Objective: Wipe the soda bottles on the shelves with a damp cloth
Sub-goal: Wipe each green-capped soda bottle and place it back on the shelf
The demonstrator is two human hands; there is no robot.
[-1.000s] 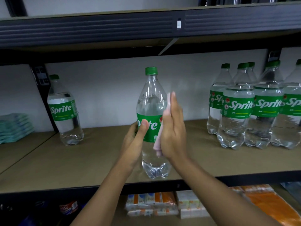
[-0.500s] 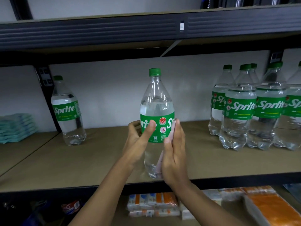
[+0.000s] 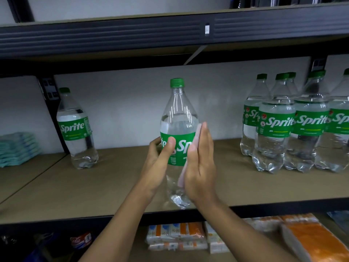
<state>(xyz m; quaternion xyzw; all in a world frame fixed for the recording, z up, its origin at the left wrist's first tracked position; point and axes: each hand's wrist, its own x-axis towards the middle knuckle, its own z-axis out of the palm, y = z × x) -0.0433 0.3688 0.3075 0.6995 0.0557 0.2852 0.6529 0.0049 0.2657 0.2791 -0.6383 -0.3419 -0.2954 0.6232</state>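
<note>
Clasping the likely heavy, slick clear plastic soda bottle (image 3: 178, 114) at its green label (image 3: 182, 146), near the front of the brown shelf (image 3: 85, 195), the left grip (image 3: 157, 163) steadies it while the flat-fingered right grip (image 3: 201, 167) presses on what seems a pink cloth (image 3: 197, 135).

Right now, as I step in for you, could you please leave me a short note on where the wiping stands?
Left hand grips the middle bottle at its label, thumb in front.
Right hand, fingers straight, presses the pink cloth flat against that bottle's right side.
The bottle is upright near the shelf front edge.
Done: this one is mid-wipe.
Left: finish it. A lone bottle stands to the left, a cluster to the right; which are already wiped does not show.
</note>
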